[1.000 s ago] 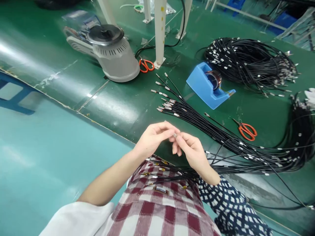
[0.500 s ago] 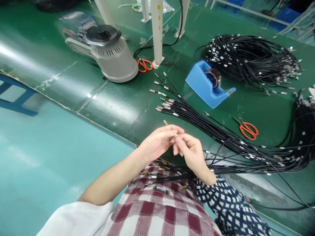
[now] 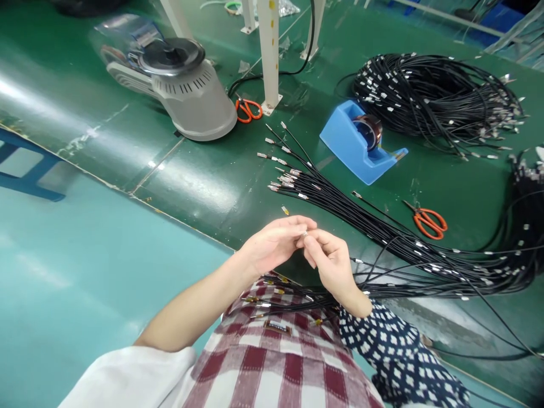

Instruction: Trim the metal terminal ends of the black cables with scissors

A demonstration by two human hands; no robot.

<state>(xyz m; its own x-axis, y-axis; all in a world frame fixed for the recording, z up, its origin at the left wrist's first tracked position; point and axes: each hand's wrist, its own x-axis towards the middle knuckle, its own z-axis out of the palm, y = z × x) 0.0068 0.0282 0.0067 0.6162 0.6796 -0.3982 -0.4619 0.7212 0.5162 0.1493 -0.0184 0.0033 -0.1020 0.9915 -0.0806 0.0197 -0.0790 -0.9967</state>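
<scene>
My left hand [image 3: 267, 246] and my right hand [image 3: 334, 260] meet over the front edge of the bench, fingertips pinched together. Between them shows a small silver cable end [image 3: 305, 234]; the fingers hide most of it. Just beyond the fingers is a small silver tip with yellow on it [image 3: 285, 210]. A bundle of black cables [image 3: 340, 207] with silver ends lies past my hands. More black cables [image 3: 297, 306], some with yellow-wrapped ends, rest across my checked apron [image 3: 272, 351], below the hands.
A blue tape dispenser [image 3: 355, 147] with brown tape stands beyond the bundle. Orange-handled scissors [image 3: 430, 222] lie at right, another orange pair [image 3: 249, 110] by a white post [image 3: 270, 56]. A grey machine [image 3: 191, 96] stands at left, a cable coil [image 3: 425, 102] at back right.
The view has shifted slightly. Both hands keep the same pinch on the cable end, with only very small finger movement.
</scene>
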